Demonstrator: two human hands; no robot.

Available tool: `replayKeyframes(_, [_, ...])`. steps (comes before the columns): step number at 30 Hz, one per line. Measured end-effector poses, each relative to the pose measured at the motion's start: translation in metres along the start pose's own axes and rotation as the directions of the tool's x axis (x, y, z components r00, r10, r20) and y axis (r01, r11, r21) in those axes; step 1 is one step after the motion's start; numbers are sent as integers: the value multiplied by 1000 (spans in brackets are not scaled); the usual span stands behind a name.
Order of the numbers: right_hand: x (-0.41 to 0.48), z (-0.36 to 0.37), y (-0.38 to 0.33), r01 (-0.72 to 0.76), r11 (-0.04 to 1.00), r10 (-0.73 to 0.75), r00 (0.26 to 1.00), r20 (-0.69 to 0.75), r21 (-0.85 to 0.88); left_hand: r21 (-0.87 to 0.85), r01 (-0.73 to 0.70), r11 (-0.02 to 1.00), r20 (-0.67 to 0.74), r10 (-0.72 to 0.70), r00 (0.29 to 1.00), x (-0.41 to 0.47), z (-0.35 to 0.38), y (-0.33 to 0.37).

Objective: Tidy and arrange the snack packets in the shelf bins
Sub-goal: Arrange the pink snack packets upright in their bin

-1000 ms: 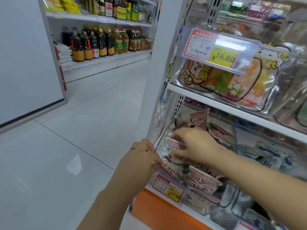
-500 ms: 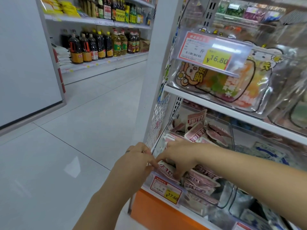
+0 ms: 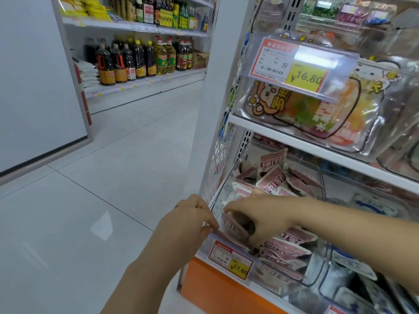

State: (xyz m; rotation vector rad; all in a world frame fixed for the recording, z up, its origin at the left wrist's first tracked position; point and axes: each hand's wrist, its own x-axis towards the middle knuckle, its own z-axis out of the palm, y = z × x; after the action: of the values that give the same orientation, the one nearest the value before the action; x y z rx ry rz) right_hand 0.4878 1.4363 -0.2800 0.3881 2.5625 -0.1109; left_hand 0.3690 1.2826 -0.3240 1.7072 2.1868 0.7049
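Fingers of right hand [image 3: 265, 219] clamp a pink-and-white packet [image 3: 233, 226]; left hand [image 3: 188, 223] pinches clear bin [image 3: 221, 191] corner

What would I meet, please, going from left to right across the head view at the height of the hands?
Tiled floor → left hand → right hand, gripping a pink snack packet → blue-and-white packets in the neighbouring bin.

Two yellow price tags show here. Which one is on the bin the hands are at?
The 17.60 tag, on the lower bin's front just below the right hand. The 16.80 tag hangs on the shelf above.
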Motion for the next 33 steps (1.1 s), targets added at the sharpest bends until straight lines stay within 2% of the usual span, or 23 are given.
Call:
replayKeyframes(3, [-3, 7, 17, -18, 998, 28, 986, -166, 58, -7, 5, 1000, -2, -5, 1000, 0, 1, 0])
replayKeyframes(9, [-5, 9, 28, -23, 982, 75, 959, -272, 187, 12, -5, 1000, -36, 6, 999, 1, 6, 2])
replayKeyframes(12, [-4, 12, 18, -22, 951, 150, 905, -398, 308, 35, 8, 999, -78, -5, 997, 3, 7, 4])
replayKeyframes(15, [-5, 19, 0, 36, 957, 78, 924, -374, 289, 71, 28, 997, -112, -20, 994, 4, 9, 8])
replayKeyframes(17, [-12, 18, -5, 73, 907, 93, 925, -367, 415, 72, 40, 997, -116, -32, 993, 4, 10, 8])
replayKeyframes(20, [-22, 12, 10, 47, 888, 231, 816, -530, 458, 68, 36, 997, -107, -28, 994, 3, 9, 8])
replayKeyframes(21, [-24, 13, 16, -4, 902, 257, 809, -528, 432, 68, 31, 997, -101, -24, 995, 3, 9, 8])
replayKeyframes(24, [-26, 19, 21, -131, 937, 248, 903, -351, 324, 67, 31, 997, -86, -25, 996, 4, 7, 10])
replayKeyframes(26, [-23, 21, 17, -173, 953, 245, 924, -295, 250, 67, 35, 997, -81, -29, 996, 4, 7, 11])
replayKeyframes(29, [-14, 18, 11, -208, 972, 231, 924, -305, 106, 62, 42, 997, -76, -38, 996, 3, 7, 12])
replayKeyframes(33, [-3, 15, 10, -201, 959, 264, 893, -365, 202, 55, 56, 997, -71, -52, 996, 3, 8, 12])
